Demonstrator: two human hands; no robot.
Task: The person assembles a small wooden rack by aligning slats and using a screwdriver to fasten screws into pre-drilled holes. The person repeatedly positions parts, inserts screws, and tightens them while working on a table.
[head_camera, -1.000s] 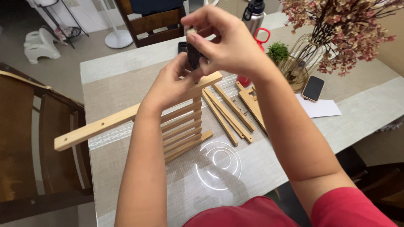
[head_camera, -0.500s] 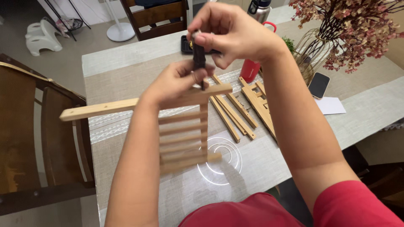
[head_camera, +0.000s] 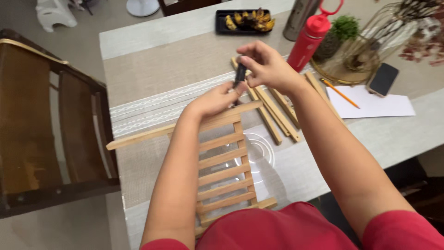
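Observation:
A light wooden slatted rack (head_camera: 225, 171) with several cross slats and a long top rail lies on the table in front of me. My left hand (head_camera: 215, 98) pinches the top rail near the rack's upper right corner. My right hand (head_camera: 266, 66) holds a small black screwdriver (head_camera: 240, 74) upright, its tip pointing down at that same corner, just beside my left fingers. Both forearms hide parts of the rack.
Loose wooden sticks (head_camera: 275, 111) lie right of the rack. Behind them stand a red bottle (head_camera: 308, 41), a steel flask (head_camera: 298, 18), a wire basket with a plant (head_camera: 365, 51), a black tray of food (head_camera: 245, 21), a phone (head_camera: 383, 79), paper with a pencil (head_camera: 370, 103). A wooden chair (head_camera: 41, 129) is at left.
The rack has come down from being held up in the air to lying flat on the table. Both hands have lowered with it, still at its top corner.

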